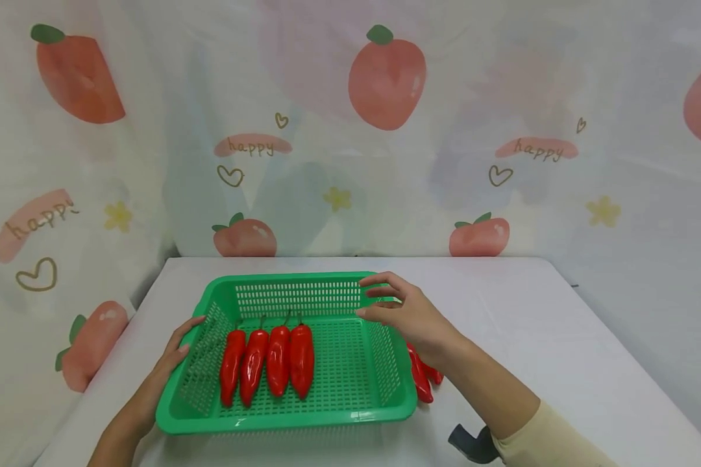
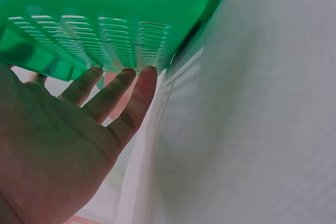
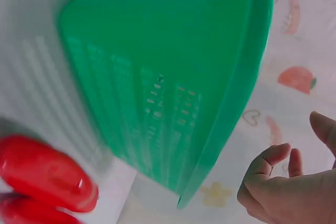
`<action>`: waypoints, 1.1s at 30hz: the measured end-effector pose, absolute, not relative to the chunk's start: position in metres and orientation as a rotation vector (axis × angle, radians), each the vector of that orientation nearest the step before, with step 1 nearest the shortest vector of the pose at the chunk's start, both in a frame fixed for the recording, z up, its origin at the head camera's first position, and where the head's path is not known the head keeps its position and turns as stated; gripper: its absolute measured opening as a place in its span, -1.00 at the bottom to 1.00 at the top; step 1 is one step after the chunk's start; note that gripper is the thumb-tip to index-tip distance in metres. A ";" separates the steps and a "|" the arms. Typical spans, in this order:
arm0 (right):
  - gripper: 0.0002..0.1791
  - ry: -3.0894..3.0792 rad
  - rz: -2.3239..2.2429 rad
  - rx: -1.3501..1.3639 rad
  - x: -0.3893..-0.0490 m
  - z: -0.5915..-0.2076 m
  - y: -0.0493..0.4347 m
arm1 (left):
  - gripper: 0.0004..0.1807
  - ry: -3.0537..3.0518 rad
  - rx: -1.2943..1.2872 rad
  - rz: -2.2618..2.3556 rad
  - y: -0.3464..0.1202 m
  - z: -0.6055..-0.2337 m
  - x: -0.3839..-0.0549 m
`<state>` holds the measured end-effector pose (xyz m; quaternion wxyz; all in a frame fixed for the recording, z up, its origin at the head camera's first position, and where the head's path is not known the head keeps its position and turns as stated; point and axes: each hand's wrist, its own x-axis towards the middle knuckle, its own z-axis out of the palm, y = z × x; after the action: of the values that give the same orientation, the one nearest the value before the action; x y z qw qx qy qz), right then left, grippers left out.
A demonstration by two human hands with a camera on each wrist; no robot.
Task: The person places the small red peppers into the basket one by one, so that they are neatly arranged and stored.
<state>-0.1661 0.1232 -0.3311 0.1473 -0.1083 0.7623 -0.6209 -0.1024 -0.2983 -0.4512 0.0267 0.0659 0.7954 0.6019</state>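
A green plastic basket (image 1: pixel 339 363) with slotted walls stands on the table. Several red peppers (image 1: pixel 278 360) lie side by side in its left half, stems toward the back. My left hand (image 1: pixel 162 373) is at the basket's left side, its fingertips right at the rim; the left wrist view shows those fingers (image 2: pixel 113 95) spread and nearly straight against the slotted wall. Over the basket's back right corner hovers my right hand (image 1: pixel 411 318), fingers loosely bent and nothing between them. In the right wrist view this hand (image 3: pixel 294 190) is apart from the basket's outer wall.
More red peppers (image 1: pixel 422 376) lie on the table just outside the basket's right wall, partly hidden by the right forearm. A dark strap-like piece (image 1: pixel 473 446) shows at the right forearm. Behind the white table (image 1: pixel 502 285) hangs a fruit-printed curtain (image 1: pixel 339 214).
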 end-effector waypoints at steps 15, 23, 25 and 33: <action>-0.34 2.304 -1.726 -0.182 -0.175 -0.349 0.187 | -0.41 2.432 0.191 1.900 -0.293 -0.451 -0.100; -0.30 2.287 -1.714 -0.068 -0.178 -0.368 0.213 | -0.41 2.441 0.190 1.884 -0.294 -0.448 -0.100; -0.32 2.266 -1.729 -0.052 -0.179 -0.372 0.217 | -0.41 2.443 0.178 1.883 -0.295 -0.448 -0.100; -0.39 2.170 -1.843 -0.048 -0.182 -0.378 0.229 | -0.41 2.426 0.182 1.896 -0.297 -0.449 -0.100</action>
<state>-0.1825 0.2293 -0.3784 0.1465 -0.0166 0.7539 -0.6402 -0.0996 -0.2968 -0.4487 0.0285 0.0590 0.7862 0.6145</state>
